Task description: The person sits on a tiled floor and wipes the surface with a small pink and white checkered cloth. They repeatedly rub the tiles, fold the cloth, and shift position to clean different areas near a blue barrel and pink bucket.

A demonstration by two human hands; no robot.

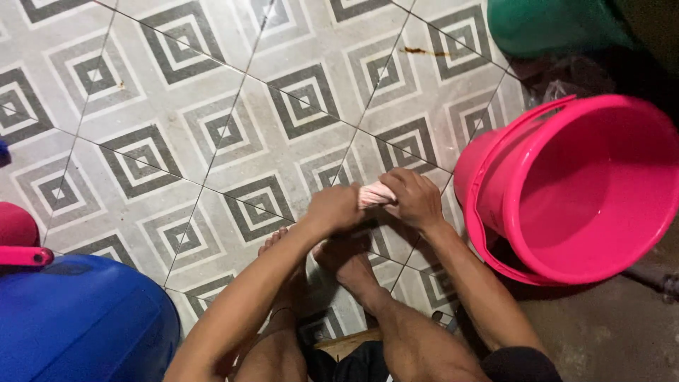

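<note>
Both my hands hold a small pale pink cloth (375,193) twisted tight between them, above the patterned floor tiles. My left hand (332,209) grips one end in a closed fist. My right hand (414,198) is clenched on the other end. My bare feet (339,258) rest on the tiles just under the hands. A large pink bucket (640,117) with a handle stands tilted right beside my right forearm; its inside looks bare.
A blue drum (78,318) fills the lower left corner, with a pink object (18,237) above it. A green container (552,25) sits at the top right, dark clutter beside it. Grey geometric tiles (212,106) cover the floor; bare concrete lies at lower right.
</note>
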